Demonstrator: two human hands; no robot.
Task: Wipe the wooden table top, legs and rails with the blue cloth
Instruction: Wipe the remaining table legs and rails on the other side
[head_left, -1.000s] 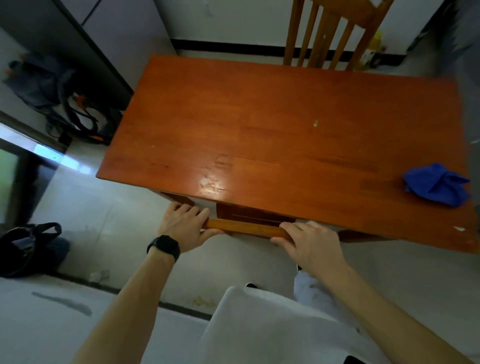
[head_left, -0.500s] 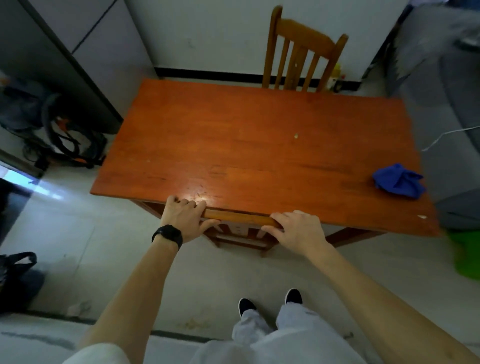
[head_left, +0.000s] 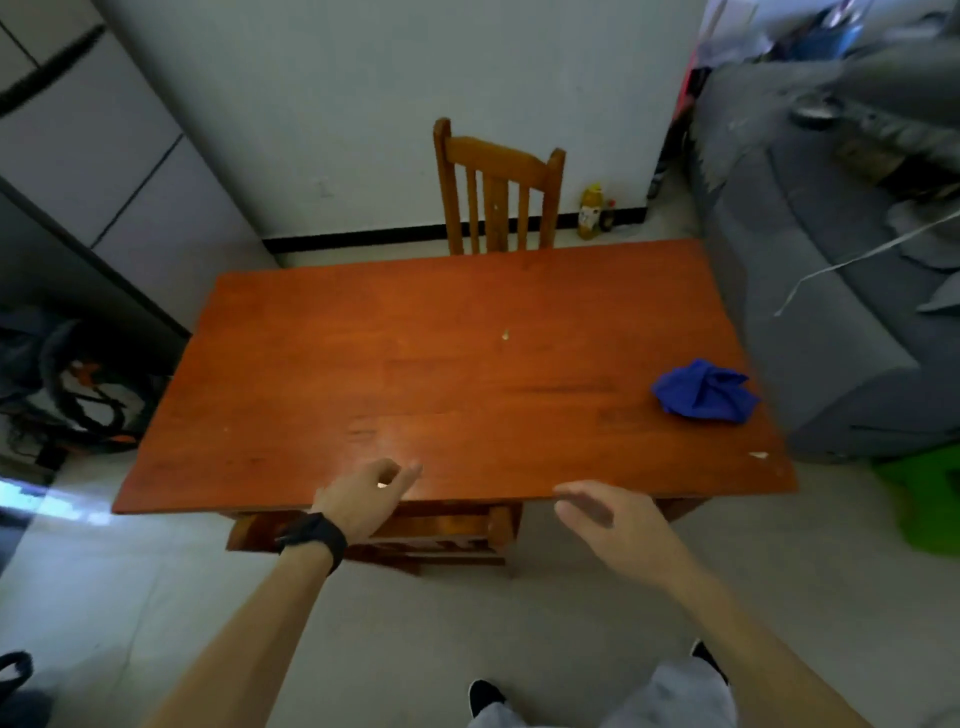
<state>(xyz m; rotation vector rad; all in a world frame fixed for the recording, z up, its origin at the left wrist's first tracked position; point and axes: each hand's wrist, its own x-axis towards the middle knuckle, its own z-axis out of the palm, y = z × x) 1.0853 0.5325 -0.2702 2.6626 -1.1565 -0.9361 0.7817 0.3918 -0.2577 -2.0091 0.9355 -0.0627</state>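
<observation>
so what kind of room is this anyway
Most likely a small dining or living area in a home: a wooden table with a matching chair at its far side, a grey sofa close beside it, and a tiled floor.

Both bare forearms stretch out ahead of the person, side by side. The left hand, a black watch strapped at its wrist, hovers with fingers loosely curled, holding nothing. The right hand is relaxed, back uppermost, fingers slack, likewise holding nothing.
</observation>
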